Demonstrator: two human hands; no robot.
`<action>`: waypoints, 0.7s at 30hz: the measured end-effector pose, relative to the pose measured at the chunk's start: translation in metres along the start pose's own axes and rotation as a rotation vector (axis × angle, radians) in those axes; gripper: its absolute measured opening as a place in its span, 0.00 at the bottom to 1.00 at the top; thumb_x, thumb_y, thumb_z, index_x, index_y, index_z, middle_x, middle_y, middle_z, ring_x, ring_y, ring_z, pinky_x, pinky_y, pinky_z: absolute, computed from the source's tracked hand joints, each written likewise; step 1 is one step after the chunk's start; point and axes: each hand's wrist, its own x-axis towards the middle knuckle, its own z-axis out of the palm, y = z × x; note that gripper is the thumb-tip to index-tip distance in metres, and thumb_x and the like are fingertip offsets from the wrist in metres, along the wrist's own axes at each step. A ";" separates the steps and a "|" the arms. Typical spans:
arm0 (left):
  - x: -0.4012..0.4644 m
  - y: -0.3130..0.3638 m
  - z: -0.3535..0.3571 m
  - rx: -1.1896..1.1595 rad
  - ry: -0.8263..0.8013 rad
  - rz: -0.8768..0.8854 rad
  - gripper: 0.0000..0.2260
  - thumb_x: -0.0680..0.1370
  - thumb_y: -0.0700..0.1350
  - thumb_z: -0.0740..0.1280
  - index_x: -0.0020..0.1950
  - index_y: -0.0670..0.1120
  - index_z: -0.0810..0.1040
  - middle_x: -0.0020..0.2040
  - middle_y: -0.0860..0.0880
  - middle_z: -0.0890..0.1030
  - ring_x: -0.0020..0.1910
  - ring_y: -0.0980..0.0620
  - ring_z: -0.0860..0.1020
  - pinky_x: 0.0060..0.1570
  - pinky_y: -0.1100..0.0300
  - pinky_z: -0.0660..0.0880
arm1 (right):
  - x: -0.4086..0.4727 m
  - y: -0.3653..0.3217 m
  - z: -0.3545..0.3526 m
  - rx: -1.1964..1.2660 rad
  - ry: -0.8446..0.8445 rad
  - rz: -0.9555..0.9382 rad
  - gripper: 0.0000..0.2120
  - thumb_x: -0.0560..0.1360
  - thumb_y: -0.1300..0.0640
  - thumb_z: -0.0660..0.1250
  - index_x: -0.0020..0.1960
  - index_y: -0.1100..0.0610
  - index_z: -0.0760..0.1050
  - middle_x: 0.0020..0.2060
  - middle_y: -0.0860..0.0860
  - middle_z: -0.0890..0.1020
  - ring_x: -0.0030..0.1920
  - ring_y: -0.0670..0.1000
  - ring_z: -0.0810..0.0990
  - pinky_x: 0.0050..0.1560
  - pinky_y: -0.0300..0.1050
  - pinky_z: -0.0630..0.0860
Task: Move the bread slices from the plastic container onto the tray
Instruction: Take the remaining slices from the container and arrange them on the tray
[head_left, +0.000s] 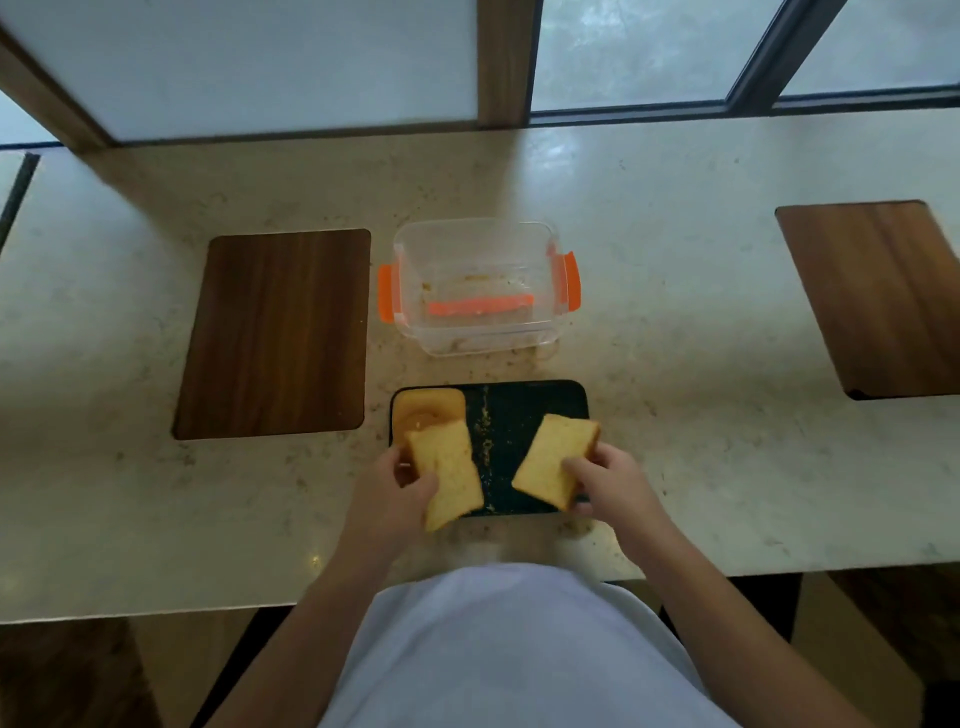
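Note:
A black tray (524, 410) lies on the counter just in front of me, dusted with crumbs. One bread slice (428, 410) rests flat in its far left corner. My left hand (387, 496) grips a second bread slice (449, 480) over the tray's left side, tilted. My right hand (608, 483) holds a third bread slice (550, 460) over the tray's right side. Behind the tray stands the clear plastic container (475, 291) with orange clips; only crumbs show inside it.
A dark wooden board (275, 332) lies left of the container, and another wooden board (878, 296) lies at the far right. The pale stone counter (701, 364) runs along a window. Its front edge is close to my body.

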 end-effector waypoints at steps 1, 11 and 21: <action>-0.003 -0.006 -0.002 0.015 0.004 0.015 0.11 0.77 0.43 0.69 0.59 0.52 0.76 0.46 0.54 0.82 0.43 0.56 0.81 0.39 0.58 0.80 | 0.004 0.006 -0.001 -0.083 0.017 -0.011 0.03 0.80 0.57 0.65 0.51 0.54 0.76 0.54 0.62 0.81 0.52 0.60 0.82 0.51 0.61 0.83; -0.010 -0.004 -0.008 0.130 0.027 0.121 0.06 0.77 0.45 0.69 0.54 0.51 0.78 0.45 0.50 0.83 0.44 0.50 0.82 0.44 0.52 0.81 | 0.055 -0.041 -0.021 -0.941 -0.166 -0.346 0.06 0.76 0.53 0.66 0.52 0.48 0.72 0.44 0.49 0.79 0.42 0.50 0.80 0.38 0.49 0.80; -0.014 0.006 0.006 0.254 0.015 0.229 0.07 0.78 0.43 0.68 0.56 0.47 0.77 0.41 0.54 0.79 0.36 0.59 0.76 0.31 0.73 0.69 | 0.101 -0.101 0.009 -1.445 -0.312 -0.365 0.16 0.72 0.60 0.63 0.60 0.56 0.76 0.46 0.53 0.79 0.45 0.54 0.79 0.49 0.53 0.82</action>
